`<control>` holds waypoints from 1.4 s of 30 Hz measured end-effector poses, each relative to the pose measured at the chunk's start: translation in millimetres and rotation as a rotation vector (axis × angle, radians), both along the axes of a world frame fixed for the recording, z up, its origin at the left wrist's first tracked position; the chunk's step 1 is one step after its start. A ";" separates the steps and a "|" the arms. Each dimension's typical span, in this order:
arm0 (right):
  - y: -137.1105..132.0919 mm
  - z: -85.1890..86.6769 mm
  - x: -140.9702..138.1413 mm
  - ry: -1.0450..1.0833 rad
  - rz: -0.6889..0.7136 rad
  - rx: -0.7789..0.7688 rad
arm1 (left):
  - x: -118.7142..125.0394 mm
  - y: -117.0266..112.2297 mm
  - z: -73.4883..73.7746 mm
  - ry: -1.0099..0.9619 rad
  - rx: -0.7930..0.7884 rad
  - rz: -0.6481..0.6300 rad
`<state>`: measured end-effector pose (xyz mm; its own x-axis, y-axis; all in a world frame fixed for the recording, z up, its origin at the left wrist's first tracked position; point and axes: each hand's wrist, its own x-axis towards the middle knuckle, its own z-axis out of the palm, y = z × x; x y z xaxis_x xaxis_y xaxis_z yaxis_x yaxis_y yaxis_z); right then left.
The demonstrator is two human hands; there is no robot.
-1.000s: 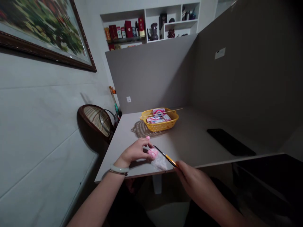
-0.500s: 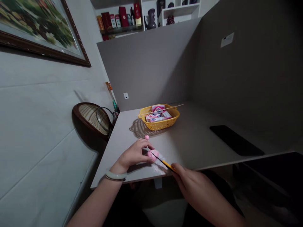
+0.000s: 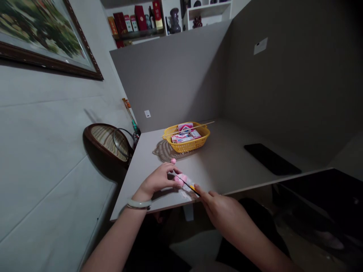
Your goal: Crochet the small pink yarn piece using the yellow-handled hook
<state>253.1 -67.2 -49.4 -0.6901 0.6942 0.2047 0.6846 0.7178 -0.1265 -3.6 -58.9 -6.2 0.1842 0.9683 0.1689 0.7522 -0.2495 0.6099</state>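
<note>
The left hand [image 3: 160, 179] grasped a pink lump [image 3: 178, 182], curving thumb and fingers around its near left side; this grip seemed meant to steady the soft-looking piece against the surface [image 3: 133, 170]. The right hand [image 3: 217, 206] was closed around the handle of a slim yellow-and-black tool [image 3: 193, 189], slanting it toward the left hand so that its dark end lay across the lump. Holding it by the rear probably left the working end free and kept the right hand's fingers clear of the left's. Whether that end had sunk in was too small to tell.

Crumpled clear plastic [image 3: 186, 195] lay between the hands, under or against the lump, perhaps to keep it off the surface. Just beyond the left hand's knuckles sat a small pink ball [image 3: 173, 161], apart from the lump. Farther past both hands stood a yellow basket [image 3: 190, 147] holding small boxes [image 3: 183, 138], with a thin stick [image 3: 200, 125] laid across its rim, likely resting there to stay within reach.
</note>
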 end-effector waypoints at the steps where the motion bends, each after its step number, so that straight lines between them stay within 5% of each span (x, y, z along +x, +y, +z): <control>1: -1.5 0.4 -1.0 -0.007 -0.005 0.004 | -0.6 0.5 -0.5 -0.002 -0.008 0.004; 25: -0.4 10.0 -11.4 -0.001 -0.003 0.044 | -2.9 5.2 -2.7 -0.047 -0.044 0.009; 33: -4.2 0.1 6.7 0.060 0.052 0.064 | 1.0 4.6 3.5 -0.058 -0.092 -0.016; 42: -6.9 -0.2 -11.0 0.038 -0.001 0.086 | -5.6 8.1 -0.2 -0.088 -0.107 -0.016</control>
<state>242.0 -74.1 -49.7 -0.6798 0.6739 0.2892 0.6814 0.7263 -0.0905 -9.2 -50.8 -6.4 0.1889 0.9786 0.0813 0.6911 -0.1913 0.6969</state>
